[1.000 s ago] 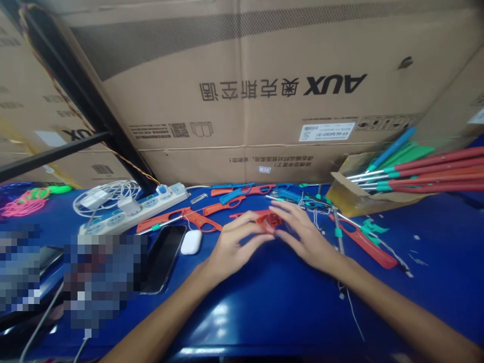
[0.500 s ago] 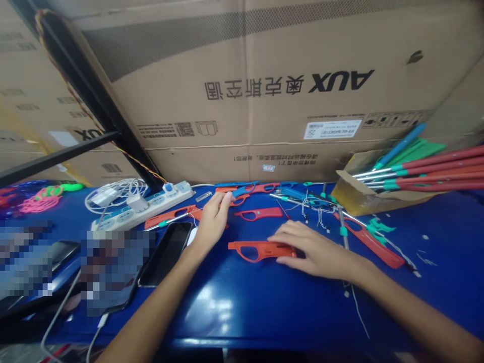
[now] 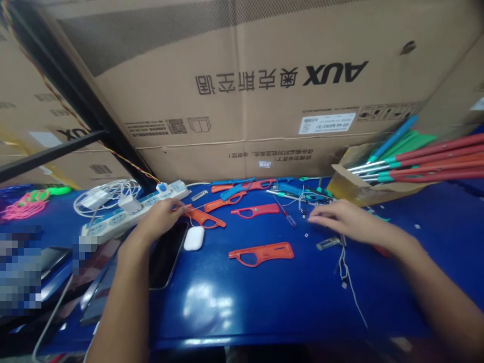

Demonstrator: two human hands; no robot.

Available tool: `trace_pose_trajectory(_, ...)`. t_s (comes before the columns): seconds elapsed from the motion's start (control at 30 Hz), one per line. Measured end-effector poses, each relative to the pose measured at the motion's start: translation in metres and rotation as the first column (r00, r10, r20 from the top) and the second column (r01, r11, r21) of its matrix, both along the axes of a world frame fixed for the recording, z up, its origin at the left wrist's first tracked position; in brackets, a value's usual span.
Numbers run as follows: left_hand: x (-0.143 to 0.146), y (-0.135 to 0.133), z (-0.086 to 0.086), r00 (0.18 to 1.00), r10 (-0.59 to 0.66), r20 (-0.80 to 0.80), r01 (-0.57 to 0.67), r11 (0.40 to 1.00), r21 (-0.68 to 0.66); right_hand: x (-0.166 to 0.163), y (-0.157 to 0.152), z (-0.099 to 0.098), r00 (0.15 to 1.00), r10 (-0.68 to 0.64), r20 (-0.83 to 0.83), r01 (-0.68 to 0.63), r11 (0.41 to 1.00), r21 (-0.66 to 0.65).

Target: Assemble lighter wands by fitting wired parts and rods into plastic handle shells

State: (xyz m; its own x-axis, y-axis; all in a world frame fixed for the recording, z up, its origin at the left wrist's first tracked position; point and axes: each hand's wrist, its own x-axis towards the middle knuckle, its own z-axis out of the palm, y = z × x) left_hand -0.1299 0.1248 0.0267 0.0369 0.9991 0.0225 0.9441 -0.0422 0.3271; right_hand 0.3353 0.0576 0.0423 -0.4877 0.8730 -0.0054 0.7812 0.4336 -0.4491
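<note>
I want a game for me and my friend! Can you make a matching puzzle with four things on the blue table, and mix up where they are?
Things:
1. Orange handle piece
2. White case
3. Pink cord
4. Small open carton

Places:
A. In a looped pile at the far left
B. On the right side, with long red parts sticking out
C. Lying flat around the middle of the blue table
D. Right beside the black phone

Right pairs: 1-C, 2-D, 3-A, 4-B
</note>
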Motion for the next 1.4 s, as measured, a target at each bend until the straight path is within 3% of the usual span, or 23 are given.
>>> trace_pose_trajectory(0.17,-0.008,0.001,-0.011,0.998,-0.056,0.0,0.055,0.994,-0.093,0.043,0.0,0.007,0.992,-0.123,0.024,0.124,0.946,-0.301)
trace_pose_trajectory(0.3,-0.008,0.002,-0.016,0.998,-0.053,-0.023,0.052,0.998,-0.044,0.059,-0.008,0.011,0.988,-0.152,-0.012,0.126,0.86,-0.495)
trace_pose_trajectory(0.37,-0.007,0.002,-0.014,0.999,-0.046,-0.021,0.046,0.999,-0.004,0.061,-0.013,0.015,0.977,-0.204,-0.061,0.141,0.837,-0.528)
trace_pose_trajectory(0.5,0.005,-0.005,0.001,0.996,-0.083,0.014,0.079,0.979,0.19,0.068,-0.014,0.018,0.953,-0.289,-0.089,0.22,0.863,-0.455)
trace_pose_trajectory(0.57,0.02,-0.01,0.013,0.984,-0.169,0.065,0.132,0.917,0.377,0.077,-0.01,0.013,0.945,-0.325,-0.039,0.281,0.867,-0.412)
trace_pose_trajectory(0.67,0.052,-0.021,0.025,0.913,-0.38,0.15,0.178,0.699,0.692,0.09,-0.002,0.007,0.938,-0.343,0.044,0.332,0.856,-0.397)
trace_pose_trajectory(0.7,0.063,-0.024,0.026,0.892,-0.428,0.143,0.203,0.663,0.72,0.092,-0.001,0.008,0.943,-0.33,0.05,0.32,0.854,-0.411)
trace_pose_trajectory(0.83,0.108,-0.038,0.014,0.753,-0.642,0.145,0.43,0.647,0.63,0.08,-0.011,0.019,0.976,-0.219,-0.003,0.189,0.85,-0.491)
trace_pose_trajectory(0.93,0.133,-0.047,-0.003,0.634,-0.759,0.149,0.626,0.616,0.478,0.054,-0.039,0.02,0.981,-0.194,-0.008,0.174,0.893,-0.414)
trace_pose_trajectory(1.03,0.146,-0.053,-0.019,0.582,-0.803,0.13,0.737,0.589,0.332,0.028,-0.078,-0.001,0.956,-0.267,-0.122,0.241,0.951,-0.192)
trace_pose_trajectory(1.13,0.149,-0.053,-0.029,0.593,-0.801,0.085,0.762,0.592,0.262,0.017,-0.109,-0.034,0.911,-0.342,-0.232,0.347,0.938,-0.02)
trace_pose_trajectory(1.23,0.147,-0.049,-0.034,0.644,-0.765,0.024,0.733,0.626,0.264,0.022,-0.123,-0.059,0.841,-0.451,-0.297,0.51,0.845,0.161)
trace_pose_trajectory(1.3,0.146,-0.047,-0.035,0.676,-0.737,-0.004,0.71,0.65,0.271,0.027,-0.123,-0.065,0.855,-0.437,-0.28,0.495,0.848,0.189)
trace_pose_trajectory(1.4,0.146,-0.046,-0.035,0.698,-0.716,-0.007,0.691,0.671,0.271,0.031,-0.116,-0.063,0.908,-0.358,-0.216,0.398,0.899,0.183)
